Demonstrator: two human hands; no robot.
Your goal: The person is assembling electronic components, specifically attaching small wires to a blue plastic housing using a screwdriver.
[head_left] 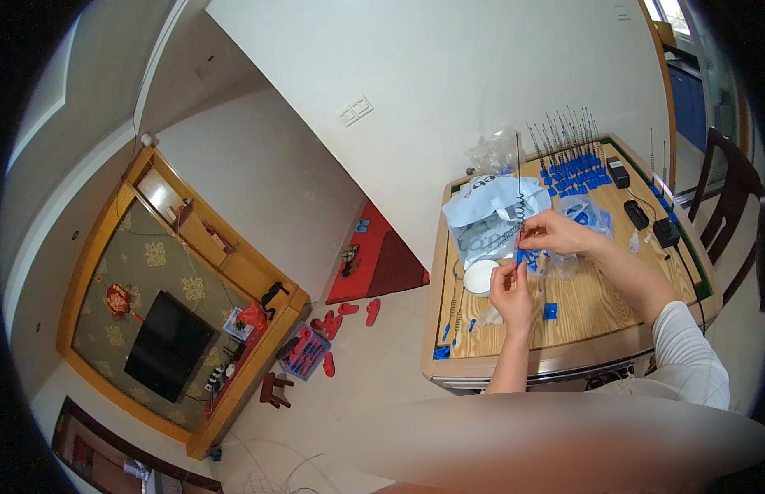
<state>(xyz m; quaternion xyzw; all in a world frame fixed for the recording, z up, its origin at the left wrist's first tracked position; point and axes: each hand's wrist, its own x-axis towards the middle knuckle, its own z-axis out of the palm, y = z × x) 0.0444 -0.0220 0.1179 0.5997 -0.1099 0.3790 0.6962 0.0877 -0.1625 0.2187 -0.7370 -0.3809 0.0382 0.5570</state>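
Close together over the wooden table, my two hands work on one thin upright coiled wire [521, 200] with a small blue piece [520, 256] at its lower end. Thumb and fingers of my left hand [513, 301] pinch the blue piece from below. Just above, my right hand [557, 233] is closed on the bottom of the coiled wire. A white round dish [480, 277] lies beside my left hand. Behind the hands is a pale blue plastic bag [485, 216]. Small blue pieces lie partly hidden under my right hand.
At the table's back, several coiled wires [568, 136] stand upright in blue bases [576, 174]. A clear bag [587, 212] and black adapters [666, 233] sit to the right. Loose coiled wires [452, 317] lie at the left edge. A dark chair [728, 206] stands right of the table.
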